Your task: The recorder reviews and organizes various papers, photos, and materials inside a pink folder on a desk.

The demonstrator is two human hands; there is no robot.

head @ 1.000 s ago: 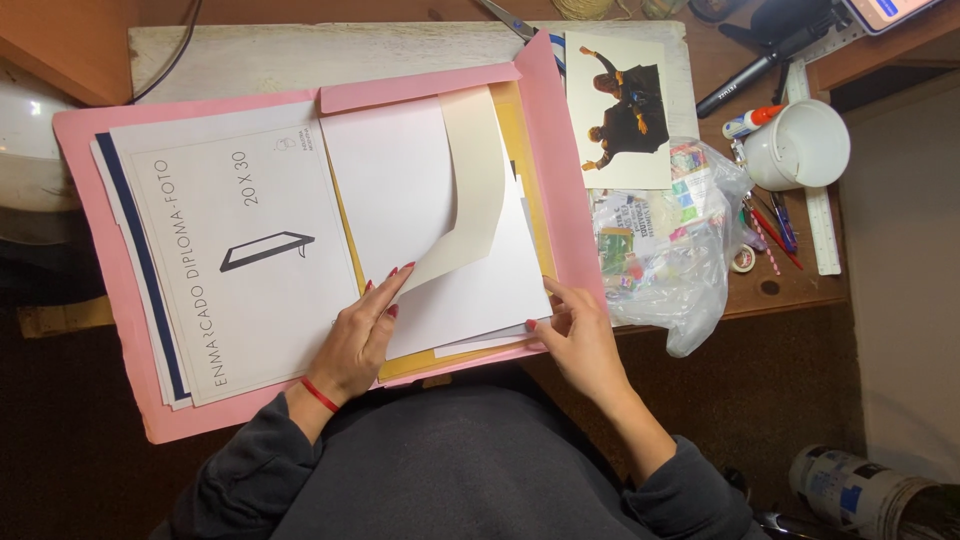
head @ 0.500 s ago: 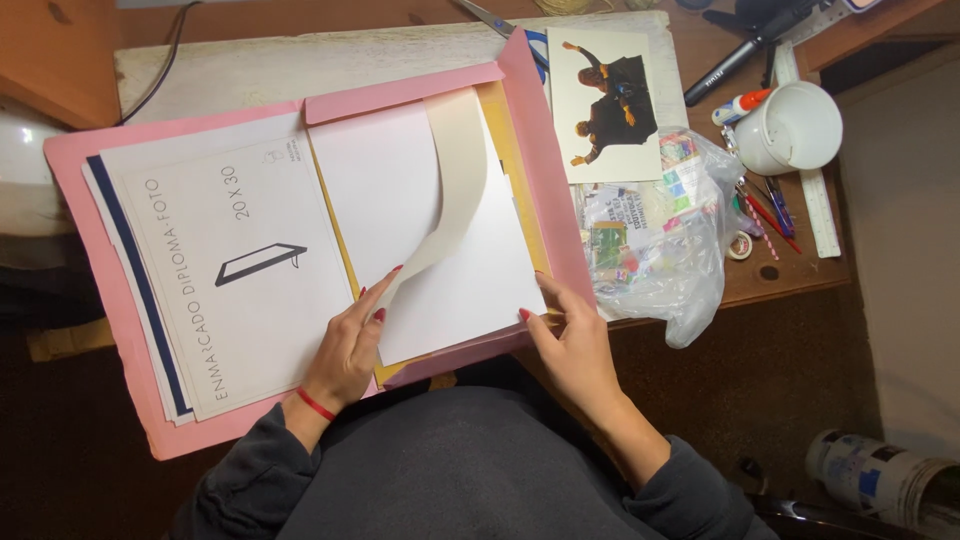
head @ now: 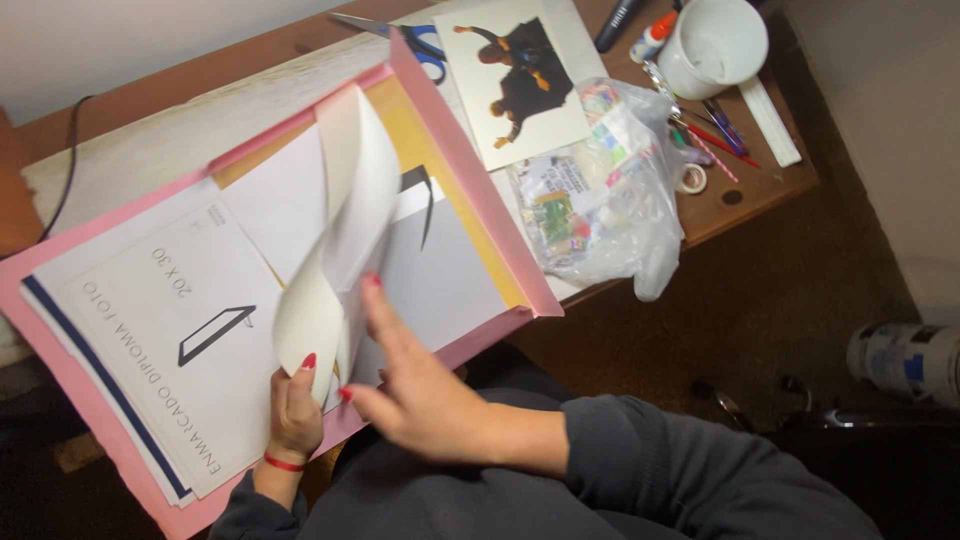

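Observation:
An open pink folder [head: 468,160] lies across the desk edge and my lap. My left hand [head: 295,412] pinches the lower edge of a few curled cream sheets [head: 340,235] and holds them lifted off the stack. My right hand [head: 420,392] reaches across from the right with its fingers spread. Its index fingertip touches the back of the lifted sheets, over a grey sheet [head: 445,270] with a black frame drawing. On the folder's left half rests a white printed sheet [head: 185,330] with a similar drawing.
A photo print [head: 515,80] and blue-handled scissors [head: 425,42] lie behind the folder. To the right are a clear plastic bag of small items [head: 615,205], a white mug [head: 715,45], pens and a tape roll [head: 690,178]. A can [head: 905,360] lies on the floor.
The cream sheets have been lifted higher and further left, uncovering the grey sheet. My right hand left the folder's right edge and moved in under the sheets. The view shifted.

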